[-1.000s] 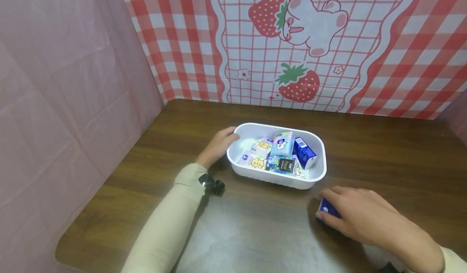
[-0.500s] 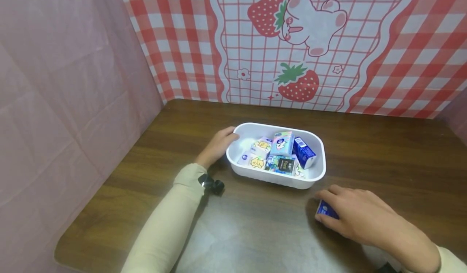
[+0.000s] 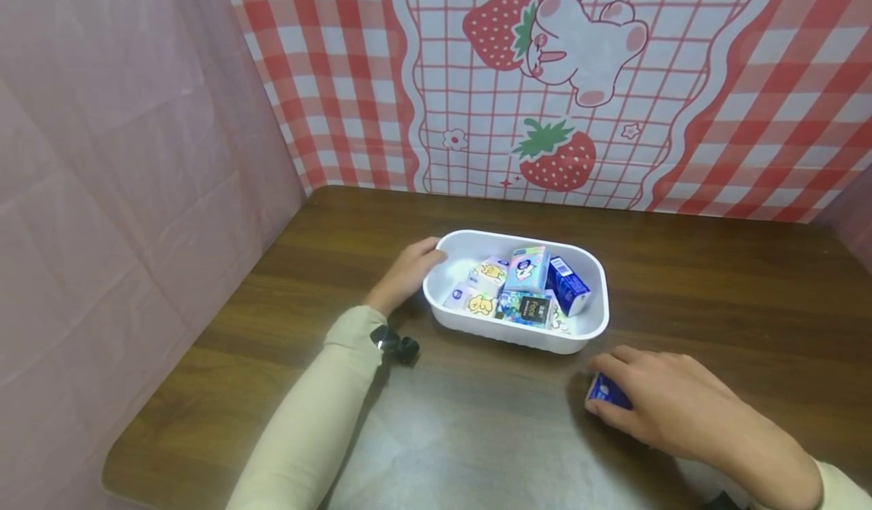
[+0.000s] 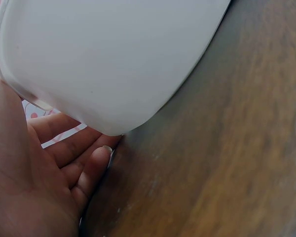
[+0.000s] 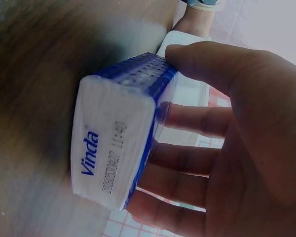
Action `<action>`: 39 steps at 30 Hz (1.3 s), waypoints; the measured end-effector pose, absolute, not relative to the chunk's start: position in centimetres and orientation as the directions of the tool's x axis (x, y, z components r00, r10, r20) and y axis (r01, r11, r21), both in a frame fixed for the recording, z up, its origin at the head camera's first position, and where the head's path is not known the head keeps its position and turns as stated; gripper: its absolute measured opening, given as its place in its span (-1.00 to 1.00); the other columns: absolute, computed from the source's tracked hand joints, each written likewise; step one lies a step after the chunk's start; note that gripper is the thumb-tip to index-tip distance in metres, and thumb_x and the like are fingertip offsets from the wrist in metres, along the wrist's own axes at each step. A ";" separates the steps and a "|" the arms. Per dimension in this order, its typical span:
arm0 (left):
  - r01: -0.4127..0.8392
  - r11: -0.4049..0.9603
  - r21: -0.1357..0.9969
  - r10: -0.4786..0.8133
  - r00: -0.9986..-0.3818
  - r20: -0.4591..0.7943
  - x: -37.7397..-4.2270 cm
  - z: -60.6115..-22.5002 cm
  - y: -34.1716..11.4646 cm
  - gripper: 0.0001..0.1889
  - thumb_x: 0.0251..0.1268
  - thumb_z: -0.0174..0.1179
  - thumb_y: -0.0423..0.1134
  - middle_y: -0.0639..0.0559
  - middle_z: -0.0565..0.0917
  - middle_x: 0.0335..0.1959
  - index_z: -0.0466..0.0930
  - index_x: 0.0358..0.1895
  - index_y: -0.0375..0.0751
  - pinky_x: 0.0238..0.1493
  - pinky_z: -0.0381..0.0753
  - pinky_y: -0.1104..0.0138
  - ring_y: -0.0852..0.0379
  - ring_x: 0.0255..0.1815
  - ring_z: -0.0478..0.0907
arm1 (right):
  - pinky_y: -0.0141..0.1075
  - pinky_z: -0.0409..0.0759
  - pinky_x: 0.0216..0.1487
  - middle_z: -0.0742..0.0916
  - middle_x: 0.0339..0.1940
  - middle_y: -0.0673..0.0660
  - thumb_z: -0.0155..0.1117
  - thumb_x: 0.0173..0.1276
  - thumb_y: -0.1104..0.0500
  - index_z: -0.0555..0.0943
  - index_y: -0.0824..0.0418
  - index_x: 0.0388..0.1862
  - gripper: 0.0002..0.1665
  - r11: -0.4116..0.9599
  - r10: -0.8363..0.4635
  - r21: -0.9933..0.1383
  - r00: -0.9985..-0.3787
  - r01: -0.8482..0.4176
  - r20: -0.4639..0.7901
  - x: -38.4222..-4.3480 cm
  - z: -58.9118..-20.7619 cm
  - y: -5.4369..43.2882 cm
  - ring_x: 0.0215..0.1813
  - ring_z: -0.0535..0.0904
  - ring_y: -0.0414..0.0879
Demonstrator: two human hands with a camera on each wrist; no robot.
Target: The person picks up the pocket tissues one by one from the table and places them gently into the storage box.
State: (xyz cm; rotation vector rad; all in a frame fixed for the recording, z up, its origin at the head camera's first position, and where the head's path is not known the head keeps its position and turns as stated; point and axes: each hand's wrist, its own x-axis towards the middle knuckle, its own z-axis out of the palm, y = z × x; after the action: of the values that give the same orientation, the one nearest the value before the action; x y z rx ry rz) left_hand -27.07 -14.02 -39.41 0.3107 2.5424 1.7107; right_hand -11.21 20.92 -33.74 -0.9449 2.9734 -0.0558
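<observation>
My left hand (image 3: 410, 269) holds the left end of a white plastic tub (image 3: 507, 334), thumb over the rim. In the left wrist view its fingers curve below the rim, outside the tub wall (image 4: 103, 54). Several small tissue packs lie in the tub: yellow-printed ones (image 3: 481, 304), a light blue one (image 3: 526, 268) and a dark blue one (image 3: 568, 284). To the tub's front right, my right hand (image 3: 671, 400) grips a dark blue tissue pack (image 3: 608, 391) low at the tabletop. Its white end, marked Vinda (image 5: 111, 143), shows in the right wrist view, with the thumb along one edge and the fingers behind.
A brown wooden table (image 3: 463, 412) carries everything, its left edge running diagonally. Behind it hangs a red-and-white checked cloth (image 3: 341, 63) with strawberries, and a pale pink cloth (image 3: 136, 154) hangs along the left side.
My right hand and the dark blue tissue pack in it have shifted slightly left. The left hand and the tub stay where they were.
</observation>
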 end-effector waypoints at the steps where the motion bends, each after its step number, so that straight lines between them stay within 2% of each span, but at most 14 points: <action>1: 0.129 0.363 0.923 0.200 -0.978 0.058 -27.1 -39.4 -14.0 -0.56 0.53 0.02 -0.11 -0.06 0.65 0.06 0.48 0.34 -0.18 0.10 0.62 0.18 0.05 0.00 0.63 | -0.24 0.57 -0.43 0.62 -0.28 -0.17 0.35 0.25 -0.33 0.67 -0.03 0.01 -0.48 0.810 -0.585 -0.041 -0.811 -0.584 0.001 -11.2 -33.7 20.9 -0.42 0.46 -0.32; 9: 0.118 0.363 0.924 0.200 -0.979 0.046 -27.1 -39.5 -14.0 -0.55 0.53 0.01 -0.10 -0.06 0.64 0.10 0.46 0.37 -0.18 0.14 0.60 0.17 0.05 0.04 0.62 | -0.29 0.53 -0.45 0.59 -0.31 -0.26 0.36 0.28 -0.30 0.68 -0.08 -0.04 -0.57 0.792 -0.607 -0.034 -0.791 -0.610 0.074 -11.1 -33.7 20.9 -0.47 0.38 -0.40; 17: 0.108 0.373 0.921 0.203 -0.979 0.033 -27.1 -39.4 -13.8 -0.55 0.54 0.01 -0.08 -0.04 0.64 0.10 0.46 0.37 -0.16 0.14 0.60 0.16 0.07 0.05 0.61 | -0.27 0.58 -0.38 0.62 -0.27 -0.25 0.27 0.28 -0.40 0.68 -0.08 0.00 -0.46 0.805 -0.589 -0.051 -0.807 -0.590 0.037 -11.2 -33.2 20.9 -0.41 0.42 -0.37; 26: 0.138 0.377 0.916 0.199 -0.978 0.066 -26.9 -39.1 -14.0 -0.56 0.52 0.01 -0.13 -0.12 0.64 0.10 0.47 0.34 -0.23 0.16 0.58 0.15 0.01 0.06 0.61 | -0.28 0.58 -0.41 0.66 -0.21 -0.21 0.34 0.24 -0.38 0.70 -0.07 0.00 -0.46 0.803 -0.585 -0.065 -0.805 -0.592 0.097 -11.5 -32.0 21.1 -0.41 0.44 -0.37; 33: 0.146 0.389 0.910 0.202 -0.977 0.071 -27.0 -39.0 -13.9 -0.56 0.53 0.01 -0.11 -0.09 0.64 0.09 0.48 0.34 -0.22 0.17 0.58 0.15 0.03 0.06 0.60 | -0.23 0.64 -0.38 0.67 -0.25 -0.13 0.37 0.20 -0.38 0.70 -0.01 0.03 -0.40 0.838 -0.535 -0.076 -0.840 -0.541 0.089 -11.8 -30.7 21.5 -0.38 0.48 -0.29; 39: 0.139 0.391 0.910 0.200 -0.978 0.064 -26.8 -39.0 -13.9 -0.56 0.53 0.01 -0.11 -0.08 0.65 0.07 0.48 0.34 -0.21 0.14 0.59 0.15 0.04 0.04 0.61 | -0.29 0.58 -0.45 0.70 -0.20 -0.11 0.37 0.22 -0.37 0.71 0.01 0.03 -0.40 0.806 -0.574 -0.057 -0.801 -0.589 0.171 -12.3 -30.6 21.3 -0.39 0.49 -0.31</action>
State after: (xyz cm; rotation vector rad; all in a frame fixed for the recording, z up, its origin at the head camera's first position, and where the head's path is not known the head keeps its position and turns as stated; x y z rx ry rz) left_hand -26.83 -13.89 -38.99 0.3139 2.5733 1.6735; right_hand -12.33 21.35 -30.56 -1.0116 3.1229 -0.1761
